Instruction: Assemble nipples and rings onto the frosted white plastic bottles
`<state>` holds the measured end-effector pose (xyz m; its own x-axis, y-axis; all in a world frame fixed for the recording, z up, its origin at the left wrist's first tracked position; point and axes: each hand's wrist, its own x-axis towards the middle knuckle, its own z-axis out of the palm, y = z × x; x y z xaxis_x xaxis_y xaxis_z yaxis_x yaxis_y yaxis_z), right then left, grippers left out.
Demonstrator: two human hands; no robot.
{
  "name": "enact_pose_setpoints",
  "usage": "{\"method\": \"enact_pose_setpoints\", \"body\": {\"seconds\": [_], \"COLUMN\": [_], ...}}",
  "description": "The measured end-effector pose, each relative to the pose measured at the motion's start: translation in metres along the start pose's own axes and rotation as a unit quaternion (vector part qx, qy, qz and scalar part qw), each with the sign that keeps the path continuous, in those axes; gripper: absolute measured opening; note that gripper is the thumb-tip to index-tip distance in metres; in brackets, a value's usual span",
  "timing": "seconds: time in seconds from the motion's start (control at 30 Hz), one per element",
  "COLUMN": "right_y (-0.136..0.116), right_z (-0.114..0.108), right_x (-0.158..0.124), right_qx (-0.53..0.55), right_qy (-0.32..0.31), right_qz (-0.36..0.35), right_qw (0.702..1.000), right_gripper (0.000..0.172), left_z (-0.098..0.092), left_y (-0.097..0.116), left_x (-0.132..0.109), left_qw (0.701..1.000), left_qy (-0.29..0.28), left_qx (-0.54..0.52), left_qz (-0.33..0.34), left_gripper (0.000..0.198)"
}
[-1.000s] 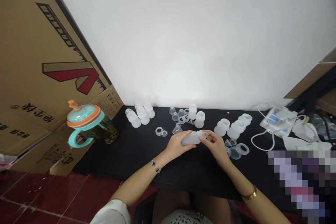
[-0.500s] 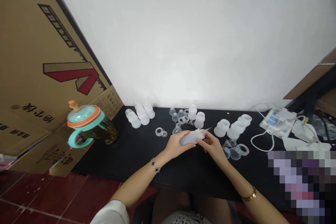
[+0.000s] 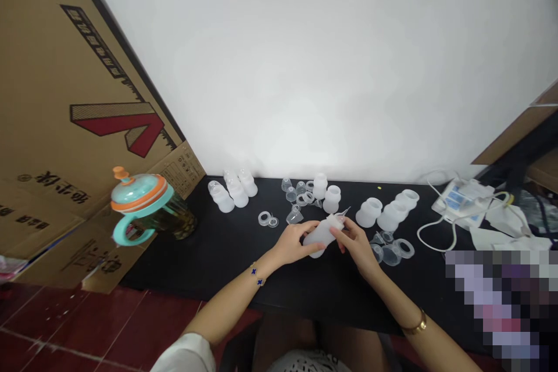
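My left hand (image 3: 295,243) is wrapped round the body of a frosted white baby bottle (image 3: 321,235), held tilted above the black table with its neck toward the upper right. At that neck my right hand (image 3: 354,239) pinches a clear pointed piece (image 3: 342,214); its exact kind and how it sits on the bottle are partly hidden by the fingers. Just beyond the bottle lies a clear cap (image 3: 294,215). To the right of my right hand, clear rings and caps (image 3: 391,253) lie in a small group.
Capped bottles (image 3: 238,193) stand at the left back, and open bottles (image 3: 332,199) in the middle and at right (image 3: 368,212). Loose ring parts (image 3: 264,218) lie nearer. A teal jug (image 3: 152,209) stands by the cardboard box (image 3: 52,99). White cables (image 3: 453,226) lie at far right.
The bottle has been tipped more upright, its base swinging down and its neck still toward the right. My left fingers have shifted on its body; my right fingers stay at the neck.
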<state>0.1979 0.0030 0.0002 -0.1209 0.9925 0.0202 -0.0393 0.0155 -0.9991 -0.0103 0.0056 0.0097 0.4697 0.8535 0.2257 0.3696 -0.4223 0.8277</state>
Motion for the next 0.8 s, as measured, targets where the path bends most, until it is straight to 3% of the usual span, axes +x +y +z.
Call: {"method": "enact_pose_setpoints", "body": {"seconds": [0.17, 0.3, 0.57, 0.8], "right_y": [-0.003, -0.002, 0.006, 0.011], "right_z": [0.0, 0.0, 0.001, -0.001], "right_x": [-0.001, 0.0, 0.002, 0.001], "right_qx": [0.013, 0.007, 0.027, -0.025], "right_qy": [-0.009, -0.022, -0.085, -0.129], "right_qz": [0.004, 0.012, 0.011, 0.026], "right_qw": [1.0, 1.0, 0.996, 0.991], "right_gripper": [0.044, 0.047, 0.056, 0.061], "left_z": [0.001, 0.004, 0.007, 0.004], "left_y": [0.005, 0.005, -0.004, -0.01], "left_x": [0.001, 0.001, 0.004, 0.007], "left_qw": [1.0, 0.997, 0.978, 0.965], "left_qy": [-0.027, -0.036, 0.008, 0.031], "left_qx": [-0.014, -0.059, -0.188, -0.238], "left_qz": [0.006, -0.032, -0.085, -0.109], "left_gripper": [0.055, 0.051, 0.046, 0.048]}}
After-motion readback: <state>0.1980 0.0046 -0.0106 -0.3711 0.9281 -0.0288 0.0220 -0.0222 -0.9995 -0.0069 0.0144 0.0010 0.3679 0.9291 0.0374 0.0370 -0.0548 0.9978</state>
